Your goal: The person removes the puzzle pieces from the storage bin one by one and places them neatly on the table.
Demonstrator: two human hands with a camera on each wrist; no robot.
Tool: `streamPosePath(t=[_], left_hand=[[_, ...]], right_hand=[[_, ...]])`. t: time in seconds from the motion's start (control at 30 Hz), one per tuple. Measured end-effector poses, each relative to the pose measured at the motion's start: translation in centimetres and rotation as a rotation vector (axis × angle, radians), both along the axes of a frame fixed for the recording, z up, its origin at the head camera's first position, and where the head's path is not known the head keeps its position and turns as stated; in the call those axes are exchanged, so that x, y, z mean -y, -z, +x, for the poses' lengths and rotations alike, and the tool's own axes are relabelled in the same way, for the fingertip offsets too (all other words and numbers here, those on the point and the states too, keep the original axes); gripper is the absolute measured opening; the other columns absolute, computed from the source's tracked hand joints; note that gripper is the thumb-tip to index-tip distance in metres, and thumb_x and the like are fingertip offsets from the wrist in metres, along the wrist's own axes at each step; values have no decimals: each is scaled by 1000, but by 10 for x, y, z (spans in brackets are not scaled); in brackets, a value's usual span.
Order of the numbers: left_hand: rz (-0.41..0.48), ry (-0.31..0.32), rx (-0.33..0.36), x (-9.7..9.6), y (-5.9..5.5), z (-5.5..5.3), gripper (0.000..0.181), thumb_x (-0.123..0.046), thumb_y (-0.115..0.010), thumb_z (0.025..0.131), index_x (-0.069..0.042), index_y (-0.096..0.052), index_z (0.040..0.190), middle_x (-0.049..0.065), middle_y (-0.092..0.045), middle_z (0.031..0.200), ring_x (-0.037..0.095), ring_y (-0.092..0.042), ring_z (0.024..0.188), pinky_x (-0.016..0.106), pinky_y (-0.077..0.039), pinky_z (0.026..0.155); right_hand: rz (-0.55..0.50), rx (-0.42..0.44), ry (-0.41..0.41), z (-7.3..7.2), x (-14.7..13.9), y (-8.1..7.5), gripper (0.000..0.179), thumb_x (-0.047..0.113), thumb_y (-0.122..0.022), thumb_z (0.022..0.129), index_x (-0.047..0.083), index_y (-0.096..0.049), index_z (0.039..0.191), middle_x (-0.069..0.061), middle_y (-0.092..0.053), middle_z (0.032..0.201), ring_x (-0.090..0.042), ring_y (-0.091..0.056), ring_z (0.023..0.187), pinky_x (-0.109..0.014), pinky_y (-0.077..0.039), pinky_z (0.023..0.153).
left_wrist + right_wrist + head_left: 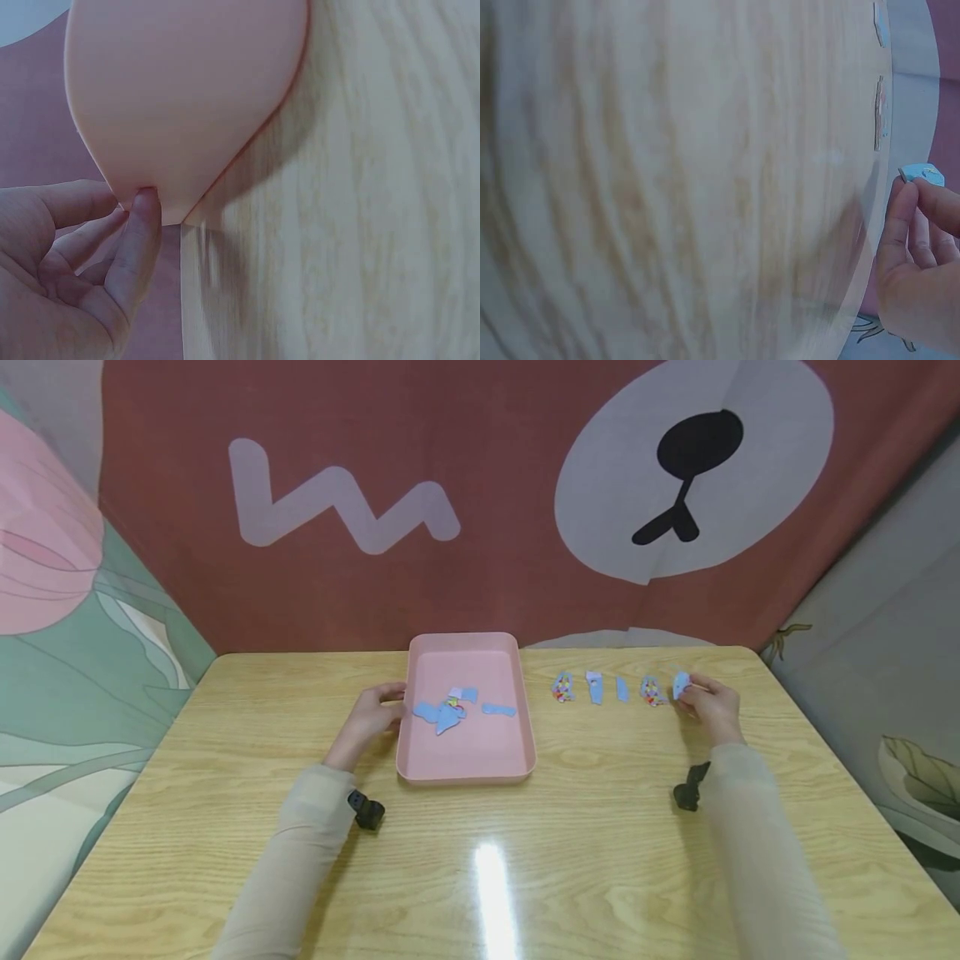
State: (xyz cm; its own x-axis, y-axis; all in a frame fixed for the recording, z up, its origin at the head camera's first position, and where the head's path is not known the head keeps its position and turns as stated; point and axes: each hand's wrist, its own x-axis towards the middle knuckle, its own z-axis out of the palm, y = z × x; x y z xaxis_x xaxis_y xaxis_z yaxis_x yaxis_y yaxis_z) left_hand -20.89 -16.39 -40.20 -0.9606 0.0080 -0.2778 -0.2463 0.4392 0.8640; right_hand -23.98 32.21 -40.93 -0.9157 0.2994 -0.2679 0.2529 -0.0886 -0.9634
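Observation:
My left hand [375, 712] is at the left wall of a pink tray [405, 760]. In the left wrist view its thumb presses the outer wall while the other fingers hook at the rim, pinching the tray. At the far right of the table, my right hand [712, 703] pinches a small light-blue puzzle piece [681, 685] between thumb and fingertips. The right wrist view shows this piece [924, 174] with a small printed detail, raised off the tabletop. Inside the tray lie several more blue pieces [447, 720], some overlapping and one apart [498, 710].
A row of laid-out pieces runs between tray and right hand: a multicoloured piece [562, 687], a blue piece [595, 688], a narrow blue one [622, 689] and another multicoloured one [652, 691]. The wooden table [600, 860] ends at a printed cloth [495, 568] behind.

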Motion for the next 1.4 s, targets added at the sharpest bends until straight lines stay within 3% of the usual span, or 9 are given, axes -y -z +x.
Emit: streamPosePath(t=[0.13,0.3,0.57,0.83,1.4], left_hand=[[3,0,7,0,0,0,51,-9,-46,95,-3,-38,145,19,-44,144,31,-54,119,41,-50,99],[2,-3,9,0,0,-1,51,-9,-46,96,-3,-38,145,19,-44,144,31,-54,119,41,-50,99],[-1,4,-1,0,-1,0,51,-10,-46,95,-3,-39,145,19,-44,144,30,-54,118,41,-50,98],[-3,-3,-1,-1,-2,-2,51,-9,-46,95,-2,-39,145,19,-44,144,31,-54,118,41,-50,98],[-8,-7,12,-1,-1,-1,50,-9,-46,96,-4,-38,145,19,-43,145,31,-52,122,42,-48,101]], right_hand=[[11,12,-3,3,-1,1,53,-8,-50,89,-6,-37,140,18,-61,61,7,-58,59,-9,-51,60],[-34,13,9,2,-4,5,36,-10,-50,88,3,-51,122,16,-62,62,6,-59,61,-10,-52,60],[-25,9,30,1,-6,10,22,-8,-53,88,7,-55,104,15,-63,60,5,-59,58,-10,-52,58],[-41,-9,33,0,-7,11,27,-10,-51,88,16,-59,84,14,-62,58,4,-59,56,-10,-51,56],[-11,51,9,-4,-10,9,24,-8,-52,88,11,-58,101,16,-62,60,4,-59,58,-11,-52,58]])
